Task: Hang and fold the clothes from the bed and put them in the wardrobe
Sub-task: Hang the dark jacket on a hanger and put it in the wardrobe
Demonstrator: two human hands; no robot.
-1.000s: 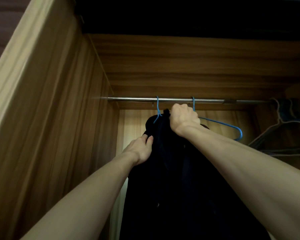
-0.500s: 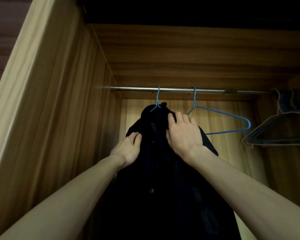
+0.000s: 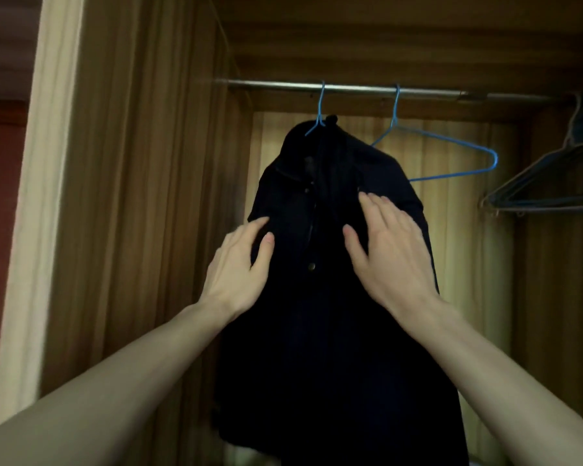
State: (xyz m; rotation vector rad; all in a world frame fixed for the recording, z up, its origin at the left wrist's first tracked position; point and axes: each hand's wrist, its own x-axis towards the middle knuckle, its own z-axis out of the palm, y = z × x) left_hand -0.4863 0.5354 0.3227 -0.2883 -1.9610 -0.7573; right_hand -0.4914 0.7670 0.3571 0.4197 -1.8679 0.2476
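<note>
Bare forearms are seen entering from the lower corners, each cut off at the frame edge. The left hand is laid with straight, slightly spread fingers against the left front of the dark shirt; its fingertips are partly lost against the cloth. The right hand is likewise flat and uncurled on the right front of the garment, nothing being gripped by either. Between the hands a small metal button is caught by the light; other details of the placket are too dark to be resolved, and the hem is cut off by the bottom edge. The shirt is carried on a blue wire hanger, of which only the hook and neck are exposed. This hook is hung over the metal rail inside the wardrobe. To the right on the same rail, an empty blue hanger is seen, its near shoulder hidden behind the shirt. Farther right, a cluster of dark hangers is cropped by the frame and cannot be counted.
</note>
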